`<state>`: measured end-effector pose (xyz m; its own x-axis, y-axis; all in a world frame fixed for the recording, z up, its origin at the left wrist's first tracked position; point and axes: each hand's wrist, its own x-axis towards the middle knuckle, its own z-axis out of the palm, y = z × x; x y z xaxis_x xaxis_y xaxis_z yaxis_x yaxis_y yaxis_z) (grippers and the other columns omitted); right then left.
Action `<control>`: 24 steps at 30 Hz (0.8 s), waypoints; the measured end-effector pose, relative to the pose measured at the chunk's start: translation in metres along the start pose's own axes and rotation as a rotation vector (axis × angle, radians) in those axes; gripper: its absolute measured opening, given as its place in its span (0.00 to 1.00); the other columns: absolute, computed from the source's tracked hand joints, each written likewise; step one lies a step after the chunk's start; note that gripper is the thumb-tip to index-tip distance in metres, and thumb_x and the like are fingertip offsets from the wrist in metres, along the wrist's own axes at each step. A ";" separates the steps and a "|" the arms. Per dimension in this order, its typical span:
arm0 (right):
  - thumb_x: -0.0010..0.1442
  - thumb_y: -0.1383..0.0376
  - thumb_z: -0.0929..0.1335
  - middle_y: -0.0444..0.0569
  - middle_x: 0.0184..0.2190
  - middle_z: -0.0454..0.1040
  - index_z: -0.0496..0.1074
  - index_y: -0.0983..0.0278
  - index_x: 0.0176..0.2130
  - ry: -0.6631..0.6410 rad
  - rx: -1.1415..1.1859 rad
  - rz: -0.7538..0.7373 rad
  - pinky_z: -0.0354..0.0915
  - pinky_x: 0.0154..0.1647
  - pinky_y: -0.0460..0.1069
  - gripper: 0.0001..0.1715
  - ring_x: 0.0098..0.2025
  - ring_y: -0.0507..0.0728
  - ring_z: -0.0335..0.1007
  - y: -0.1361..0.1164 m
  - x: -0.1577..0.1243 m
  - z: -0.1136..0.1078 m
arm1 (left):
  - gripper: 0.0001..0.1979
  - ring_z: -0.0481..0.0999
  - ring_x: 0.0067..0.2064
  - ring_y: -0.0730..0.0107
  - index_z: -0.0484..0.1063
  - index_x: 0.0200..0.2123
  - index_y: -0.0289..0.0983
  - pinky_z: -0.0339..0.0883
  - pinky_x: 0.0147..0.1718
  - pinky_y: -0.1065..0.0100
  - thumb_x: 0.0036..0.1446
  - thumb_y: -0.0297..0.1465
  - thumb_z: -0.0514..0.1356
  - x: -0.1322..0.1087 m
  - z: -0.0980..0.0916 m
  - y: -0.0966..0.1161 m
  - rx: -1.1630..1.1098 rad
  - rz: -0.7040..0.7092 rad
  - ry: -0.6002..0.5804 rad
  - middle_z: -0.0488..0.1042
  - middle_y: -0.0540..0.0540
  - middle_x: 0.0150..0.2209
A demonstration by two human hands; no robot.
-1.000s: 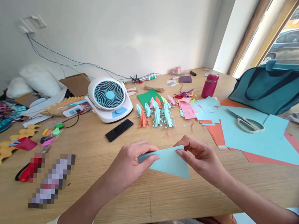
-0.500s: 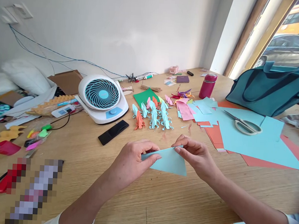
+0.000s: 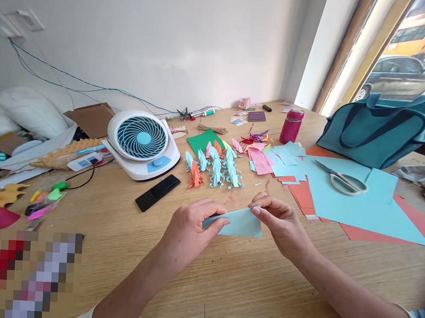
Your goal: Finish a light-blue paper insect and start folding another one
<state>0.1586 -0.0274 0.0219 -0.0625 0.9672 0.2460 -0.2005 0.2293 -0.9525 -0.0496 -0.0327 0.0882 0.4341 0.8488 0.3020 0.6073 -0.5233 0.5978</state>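
A light blue sheet of paper [image 3: 243, 224] is held between my two hands above the wooden table. My left hand [image 3: 197, 222] pinches its left end, thumb in front and fingers behind. At the upper right corner, my right hand [image 3: 278, 219] grips the sheet between thumb and fingertips. The top edge looks folded, though the fingers partly cover it. Just beyond my hands stand several folded paper figures [image 3: 217, 171], mostly light blue, with an orange one [image 3: 196, 175] at the front left. A dark phone-like slab [image 3: 158, 192] lies to their left.
A white fan [image 3: 142, 143] stands at the back left. To the right lie large blue paper [image 3: 341, 208] with scissors [image 3: 346, 182] on it, orange sheets, a magenta bottle [image 3: 291, 127] and a teal bag [image 3: 374, 132]. A blurred red object [image 3: 5, 262] is at the lower left.
The paper's lower edge has swung up, so less of its face shows. Both hands keep their hold on it. The view has shifted slightly.
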 end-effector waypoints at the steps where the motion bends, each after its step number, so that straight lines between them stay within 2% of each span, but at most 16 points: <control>1: 0.56 0.57 0.73 0.46 0.28 0.72 0.76 0.60 0.29 -0.005 -0.001 -0.013 0.61 0.28 0.47 0.11 0.30 0.53 0.65 0.000 0.000 0.000 | 0.04 0.74 0.32 0.73 0.76 0.32 0.38 0.63 0.30 0.73 0.57 0.26 0.62 0.000 0.000 0.000 -0.005 -0.001 -0.001 0.77 0.52 0.31; 11: 0.61 0.56 0.70 0.47 0.29 0.70 0.74 0.61 0.29 -0.014 -0.113 -0.112 0.62 0.30 0.48 0.13 0.32 0.54 0.64 0.000 -0.002 -0.003 | 0.04 0.75 0.33 0.72 0.76 0.32 0.38 0.64 0.30 0.73 0.57 0.25 0.62 -0.002 0.003 -0.003 -0.034 -0.006 0.009 0.78 0.51 0.32; 16: 0.57 0.56 0.73 0.45 0.27 0.70 0.74 0.61 0.30 -0.069 -0.079 -0.040 0.59 0.25 0.46 0.11 0.28 0.52 0.63 -0.002 -0.001 0.003 | 0.03 0.76 0.34 0.71 0.77 0.32 0.39 0.65 0.31 0.72 0.58 0.27 0.63 -0.003 0.006 -0.003 -0.008 0.001 0.004 0.79 0.51 0.32; 21: 0.55 0.56 0.74 0.45 0.26 0.71 0.75 0.62 0.29 -0.082 -0.081 0.008 0.60 0.25 0.46 0.12 0.27 0.52 0.63 -0.004 0.000 0.006 | 0.07 0.79 0.39 0.68 0.79 0.40 0.41 0.70 0.36 0.71 0.59 0.28 0.62 -0.003 0.009 -0.003 -0.019 0.031 -0.004 0.81 0.50 0.39; 24: 0.55 0.56 0.74 0.45 0.27 0.71 0.75 0.62 0.29 -0.096 -0.104 0.015 0.60 0.25 0.46 0.12 0.28 0.52 0.64 -0.003 -0.001 0.006 | 0.08 0.79 0.39 0.68 0.79 0.40 0.41 0.70 0.34 0.71 0.59 0.28 0.61 -0.004 0.010 -0.003 -0.017 0.047 -0.012 0.81 0.50 0.38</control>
<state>0.1529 -0.0298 0.0255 -0.1590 0.9569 0.2431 -0.0970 0.2299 -0.9684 -0.0464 -0.0353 0.0784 0.4695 0.8224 0.3214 0.5747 -0.5610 0.5959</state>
